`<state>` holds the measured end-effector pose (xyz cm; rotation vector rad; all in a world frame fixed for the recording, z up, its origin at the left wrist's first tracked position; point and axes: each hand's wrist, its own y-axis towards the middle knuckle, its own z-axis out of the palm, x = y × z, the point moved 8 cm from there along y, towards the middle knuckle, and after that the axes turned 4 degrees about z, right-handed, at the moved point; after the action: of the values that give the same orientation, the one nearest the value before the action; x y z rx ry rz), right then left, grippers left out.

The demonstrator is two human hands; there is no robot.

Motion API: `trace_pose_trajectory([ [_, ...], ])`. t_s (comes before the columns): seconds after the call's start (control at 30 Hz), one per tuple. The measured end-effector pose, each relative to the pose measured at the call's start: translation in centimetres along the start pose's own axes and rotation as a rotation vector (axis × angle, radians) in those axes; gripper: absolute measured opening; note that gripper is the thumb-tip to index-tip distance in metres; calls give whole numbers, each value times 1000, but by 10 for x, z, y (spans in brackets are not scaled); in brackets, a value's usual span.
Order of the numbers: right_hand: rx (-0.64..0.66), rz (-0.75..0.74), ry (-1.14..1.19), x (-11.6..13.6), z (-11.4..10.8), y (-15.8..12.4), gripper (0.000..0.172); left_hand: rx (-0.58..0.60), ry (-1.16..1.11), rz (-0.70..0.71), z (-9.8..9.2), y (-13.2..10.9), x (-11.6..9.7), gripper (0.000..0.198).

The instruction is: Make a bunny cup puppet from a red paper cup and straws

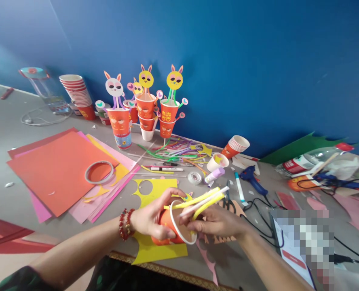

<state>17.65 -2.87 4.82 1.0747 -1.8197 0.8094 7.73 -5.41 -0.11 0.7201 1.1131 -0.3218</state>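
Note:
Near the table's front edge, my left hand (150,218) is wrapped round a red paper cup (166,220), tipped so that its white-rimmed mouth faces right. My right hand (217,221) is at that mouth, its fingers closed on several yellow and whitish pipe cleaners (205,199). They stick out past the rim toward the upper right; their lower ends are hidden by my fingers and the cup. Under the cup lies a yellow paper sheet (158,254) with round cut-outs. Behind my right hand is a pair of scissors (228,204), partly covered.
Rabbit-faced cup figures (119,121) stand along the blue wall beside a cup stack (76,91). Coloured paper (55,173) with a tape roll (99,172) lies left. Loose pipe cleaners (179,149) are behind. A blue glue gun (254,180), its cable, and a tablet (291,246) are right.

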Motion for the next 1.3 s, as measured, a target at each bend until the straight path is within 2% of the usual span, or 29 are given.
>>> trace_pose_trajectory([
  [0.2, 36, 46, 4, -3, 3, 2, 33, -8, -29, -11, 1, 1, -1, 75],
  [0.37, 111, -3, -38, 1, 7, 5, 35, -8, -33, -9, 2, -1, 1, 75],
  [0.5, 132, -49, -92, 0, 9, 6, 21, 0, -28, -25, 3, 0, 2, 78],
  [0.6, 71, 21, -115, -7, 7, 4, 14, -12, 39, 20, 1, 1, -1, 79],
  [0.7, -85, 83, -50, -13, -1, 0, 18, -50, 132, 84, -4, 2, -6, 77],
  [0.8, -194, 39, 29, -12, -6, -5, 25, -72, 231, 140, -8, 1, -11, 77],
  [0.93, -273, -58, 6, -7, -9, -7, 24, -76, 344, 206, -11, 1, -17, 77],
  [1.13, -303, -32, -150, -1, -14, -8, 30, -79, 327, 224, -10, 3, -20, 76],
  [1.3, -243, 125, -206, 1, -13, -5, 29, -100, 315, 188, -12, 2, -17, 78],
])
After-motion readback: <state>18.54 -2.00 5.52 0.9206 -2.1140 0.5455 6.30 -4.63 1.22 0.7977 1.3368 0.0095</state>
